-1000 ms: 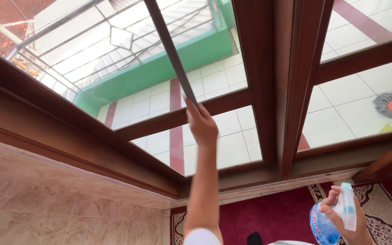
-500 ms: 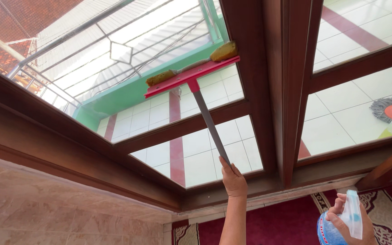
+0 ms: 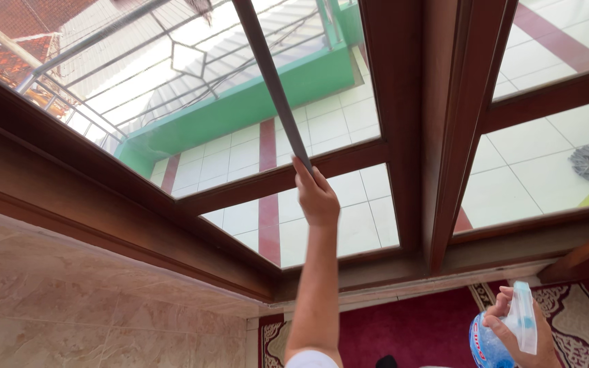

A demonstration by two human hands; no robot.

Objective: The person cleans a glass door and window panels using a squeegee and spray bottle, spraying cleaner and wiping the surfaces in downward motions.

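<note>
while my right hand clutches the spray bottle, my left grip, wrapped round the squeegee pole, has pushed its head back above the window frame.

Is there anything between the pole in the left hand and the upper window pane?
Nothing visible does. The left hand grips the grey pole, which runs up across the upper pane unobstructed; its head is out of frame.

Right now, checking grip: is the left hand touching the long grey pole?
Touching. The head view shows the left hand wrapped around the grey pole.
</note>
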